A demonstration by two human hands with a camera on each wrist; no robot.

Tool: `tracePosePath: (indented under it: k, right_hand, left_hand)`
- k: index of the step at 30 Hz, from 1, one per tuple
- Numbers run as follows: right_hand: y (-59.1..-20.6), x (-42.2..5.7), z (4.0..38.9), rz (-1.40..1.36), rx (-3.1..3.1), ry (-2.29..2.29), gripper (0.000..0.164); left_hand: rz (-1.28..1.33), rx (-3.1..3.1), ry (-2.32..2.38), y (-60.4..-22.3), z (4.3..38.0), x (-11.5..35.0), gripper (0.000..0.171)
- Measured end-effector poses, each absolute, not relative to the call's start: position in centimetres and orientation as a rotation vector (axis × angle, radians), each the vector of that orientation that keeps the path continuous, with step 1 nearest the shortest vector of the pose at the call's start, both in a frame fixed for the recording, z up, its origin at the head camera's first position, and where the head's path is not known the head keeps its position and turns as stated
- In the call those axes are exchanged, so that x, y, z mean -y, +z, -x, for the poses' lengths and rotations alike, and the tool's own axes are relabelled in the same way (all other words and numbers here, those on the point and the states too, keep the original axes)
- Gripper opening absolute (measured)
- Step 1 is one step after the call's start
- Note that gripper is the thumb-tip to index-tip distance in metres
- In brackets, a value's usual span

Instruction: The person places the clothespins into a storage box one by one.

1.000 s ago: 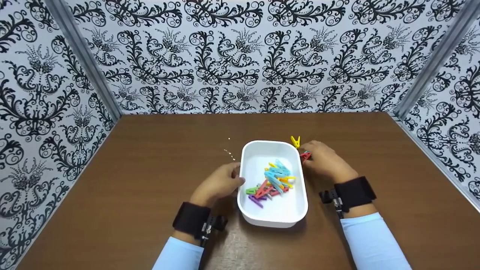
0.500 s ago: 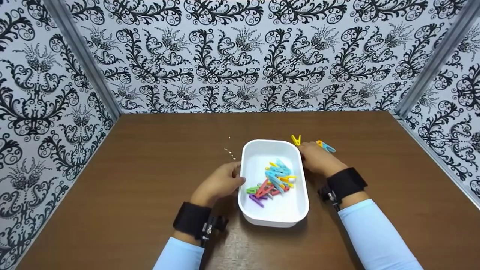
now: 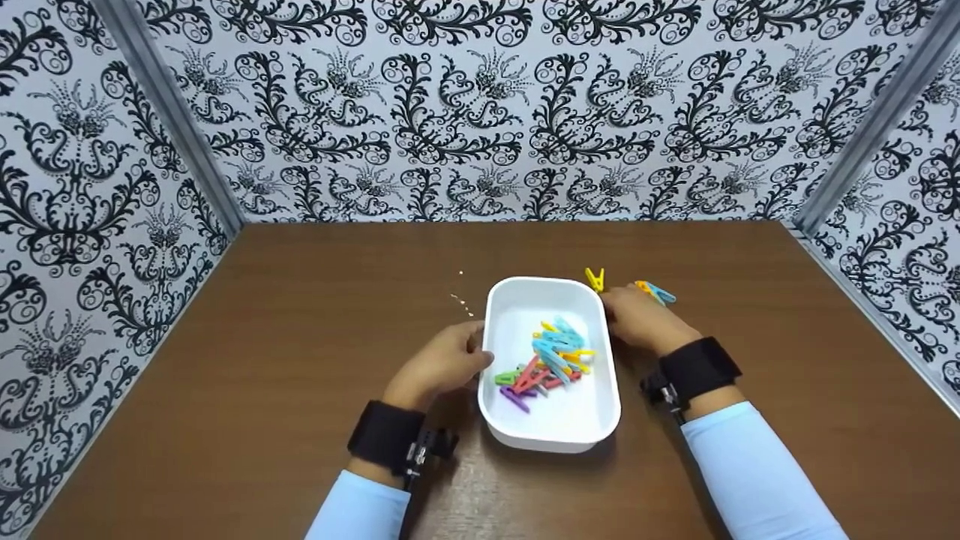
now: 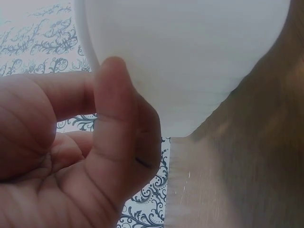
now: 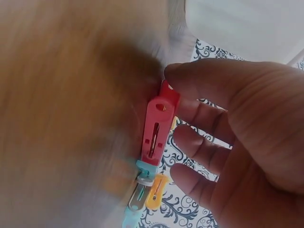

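A white plastic tub [image 3: 551,435] holds a small pile of clothespins [image 3: 555,349] in blue, yellow, red, green and purple. My left hand [image 3: 442,364] grips the tub's left rim, its thumb at the edge in the left wrist view. Beyond the tub's right side, my right hand [image 3: 641,319] is low over the table. In the right wrist view its thumb and index finger pinch the end of a red clothespin [image 5: 158,130], which the hand hides in the head view. Just past the hand lie a blue clothespin [image 3: 661,294] and a yellow-orange one [image 3: 643,286].
Another yellow clothespin [image 3: 595,280] lies behind the tub's far right corner. Small pale specks [image 3: 463,304] dot the brown table [image 3: 300,337] left of the tub. Patterned panels [image 3: 487,112] enclose the table at the back and sides.
My right hand has shifted slightly toward the tub and covered the red clothespin, exposing the blue and yellow-orange clothespins behind it. My left hand and the tub stay put.
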State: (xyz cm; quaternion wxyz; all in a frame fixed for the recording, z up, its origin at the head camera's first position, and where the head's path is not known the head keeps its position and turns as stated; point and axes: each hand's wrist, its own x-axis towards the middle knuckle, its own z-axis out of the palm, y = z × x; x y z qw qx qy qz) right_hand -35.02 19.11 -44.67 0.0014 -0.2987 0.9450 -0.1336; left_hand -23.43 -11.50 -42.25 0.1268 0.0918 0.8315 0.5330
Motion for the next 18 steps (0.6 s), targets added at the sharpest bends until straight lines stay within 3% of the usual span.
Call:
tracePosePath:
  k: [9,18]
  right_hand:
    - [-44.78,-19.49,34.7,0.876,-2.935,-0.466,0.024]
    - [-44.38,-19.99,34.19,1.041,-2.938,-0.503,0.03]
  left_hand:
    - [-0.268,-2.421,1.559,-42.31,23.47,11.48,0.04]
    - [-0.333,-2.452,1.535,-42.29,23.43,11.58,0.047]
